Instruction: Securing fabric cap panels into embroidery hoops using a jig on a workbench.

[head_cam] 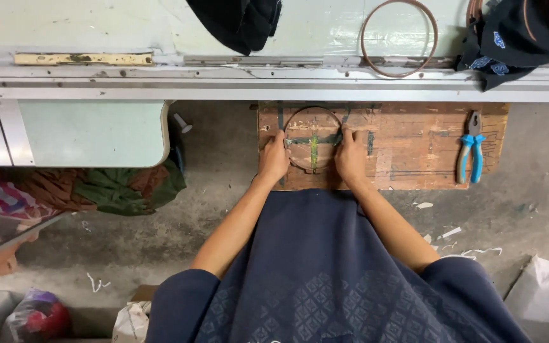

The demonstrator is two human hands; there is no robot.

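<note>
A thin round wire hoop lies flat on a worn wooden board marked with green lines. My left hand grips the hoop's left side. My right hand grips its right side. Both hands press it down over the green cross marks. My forearms reach out from dark blue patterned clothing.
Blue-handled pliers lie on the board's right end. A larger hoop leans on the wall ledge, with dark garments beside it. A pale table and crumpled cloth sit to the left. Bags rest on the concrete floor.
</note>
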